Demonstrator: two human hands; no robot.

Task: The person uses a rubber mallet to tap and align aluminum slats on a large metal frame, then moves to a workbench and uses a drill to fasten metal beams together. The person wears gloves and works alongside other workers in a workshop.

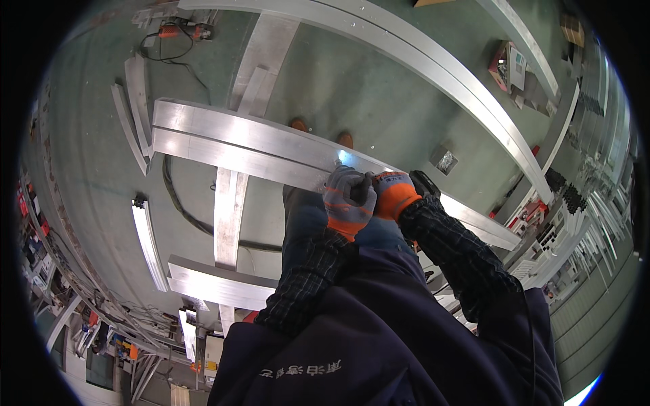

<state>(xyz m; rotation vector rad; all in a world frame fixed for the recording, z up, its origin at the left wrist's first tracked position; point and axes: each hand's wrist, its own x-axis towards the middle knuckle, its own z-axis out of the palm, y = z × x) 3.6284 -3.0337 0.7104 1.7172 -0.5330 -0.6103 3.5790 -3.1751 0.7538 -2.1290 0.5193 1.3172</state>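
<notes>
A long silver metal beam [250, 145] with a groove along it crosses in front of me. My left hand [349, 193], in a grey and orange glove, is at the beam's near edge with its fingers curled. Whatever it pinches is hidden. Close beside it, my right hand [394, 193], in a matching glove, is closed around a black hand tool [425, 184]. Most of that tool is covered by the glove, so its exact kind is unclear. A bluish-white light spot [345, 158] shines on the beam just beyond my left hand.
Crosswise metal bars [227, 216] lie under the beam. Another long beam [433, 57] curves across the far side. An orange power tool [183, 31] with a cord rests on the floor at far left. An open box [501, 66] and many stacked profiles [602, 203] are at right.
</notes>
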